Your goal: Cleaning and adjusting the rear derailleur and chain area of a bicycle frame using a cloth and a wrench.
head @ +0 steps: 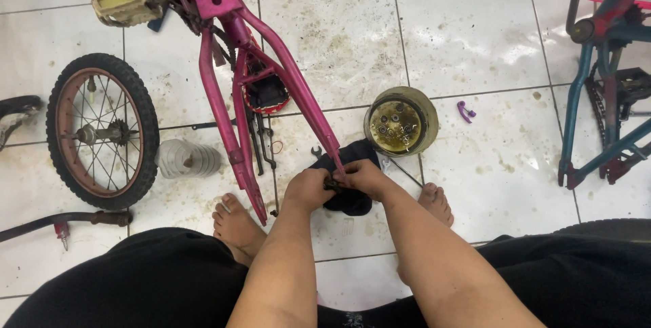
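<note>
Head view, looking down at a tiled floor [475, 43], wet and stained. Left hand [308, 189] and right hand [366, 177] close together at the rear end of a pink bicycle frame [271, 70], just where the lower tube ends. Both hands curled narrow around a small dark part [333, 184] at that tube end, touching it; too small to tell what kind of part. Under the hands, a black cloth [352, 202] on the floor. Just beside, to the right, a round tin [400, 122] with yellowish liquid and some nuts inside. Further left, a small spoked wheel [102, 131] lying flat, and a clear plastic bottle [188, 158] near it. At the right edge, a blue bicycle frame [597, 97], well apart. Bare feet [234, 219] on both sides of the cloth.

Frame probably stiff steel, rather heavy, not fragile; likely greasy and slippery near the chain. Better hold on the bare tubes, away from the sharp end plates.
</note>
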